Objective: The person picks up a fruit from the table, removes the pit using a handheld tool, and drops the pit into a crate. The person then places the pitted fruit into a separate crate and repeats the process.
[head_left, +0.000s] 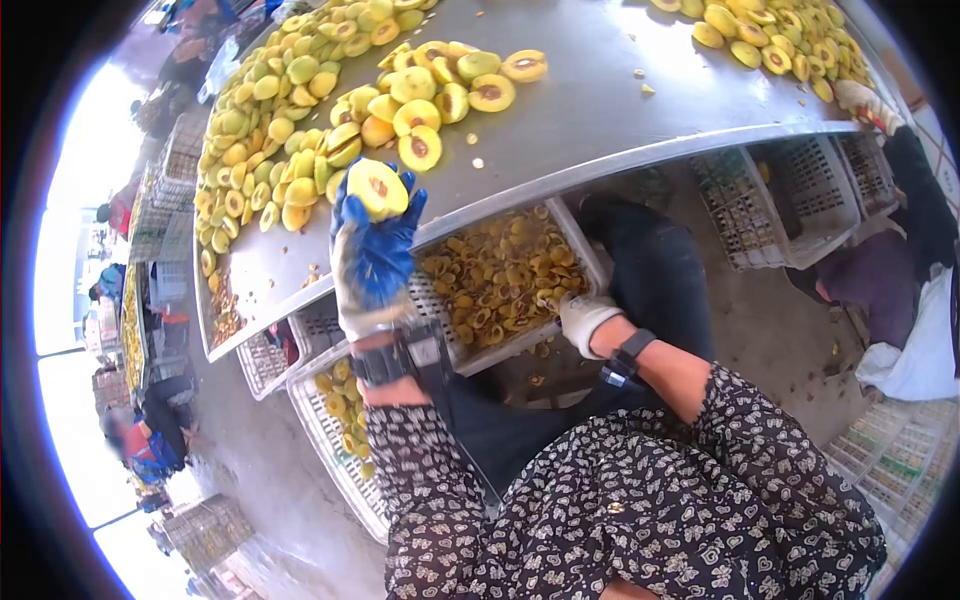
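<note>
Left hand (375,265), blue-gloved, holds a peach half (377,188) beside the steel table (600,90)

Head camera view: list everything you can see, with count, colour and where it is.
table: one, grey metal, across the top.
fruit halves: many, yellow, piled on the table.
fruit half: one, yellow, held up at the table edge.
pit crate: one, white, under the table edge, full of brownish-yellow scraps.
other crates: several, white, under the table at right.
co-worker's hand: one, white glove, at the table's right end.
left hand: blue-and-white glove, fingers around the fruit half.
right hand: white glove, at the pit crate's rim; grip unclear.
</note>
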The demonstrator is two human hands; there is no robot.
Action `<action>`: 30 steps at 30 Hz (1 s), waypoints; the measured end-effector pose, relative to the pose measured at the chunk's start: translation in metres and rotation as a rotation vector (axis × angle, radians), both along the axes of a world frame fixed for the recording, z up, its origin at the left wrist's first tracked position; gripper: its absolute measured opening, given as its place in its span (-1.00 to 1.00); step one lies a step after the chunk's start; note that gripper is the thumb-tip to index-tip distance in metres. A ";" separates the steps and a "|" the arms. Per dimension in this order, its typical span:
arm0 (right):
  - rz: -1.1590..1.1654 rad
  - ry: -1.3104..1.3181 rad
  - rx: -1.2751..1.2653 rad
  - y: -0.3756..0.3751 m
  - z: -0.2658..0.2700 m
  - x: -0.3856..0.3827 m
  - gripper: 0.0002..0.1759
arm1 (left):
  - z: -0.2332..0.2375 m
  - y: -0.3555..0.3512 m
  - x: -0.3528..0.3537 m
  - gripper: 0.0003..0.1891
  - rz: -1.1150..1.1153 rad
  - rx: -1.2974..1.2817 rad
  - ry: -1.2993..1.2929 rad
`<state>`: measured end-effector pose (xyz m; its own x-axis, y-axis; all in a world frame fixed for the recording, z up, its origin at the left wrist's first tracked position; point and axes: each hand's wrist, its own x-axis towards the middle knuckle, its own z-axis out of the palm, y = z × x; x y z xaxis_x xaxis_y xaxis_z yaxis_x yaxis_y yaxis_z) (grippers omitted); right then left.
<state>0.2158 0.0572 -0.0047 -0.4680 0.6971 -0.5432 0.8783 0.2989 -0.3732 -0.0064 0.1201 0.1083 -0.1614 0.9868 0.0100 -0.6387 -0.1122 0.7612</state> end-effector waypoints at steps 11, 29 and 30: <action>0.152 0.097 0.170 -0.018 -0.043 -0.004 -0.70 | -0.045 -0.084 -0.018 -0.44 0.133 -0.201 -0.482; -0.473 0.497 0.103 0.004 0.052 -0.021 -0.67 | -0.078 -0.096 -0.025 -0.49 0.177 -0.311 -0.524; -0.476 0.495 0.095 0.000 0.042 -0.019 -0.67 | -0.077 -0.098 -0.026 -0.49 0.187 -0.297 -0.544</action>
<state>0.1966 0.0573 0.0375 -0.2764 0.9220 -0.2713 0.6550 -0.0258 -0.7552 -0.0319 0.0225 0.0317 -0.2357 0.8897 -0.3910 -0.9321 -0.0931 0.3501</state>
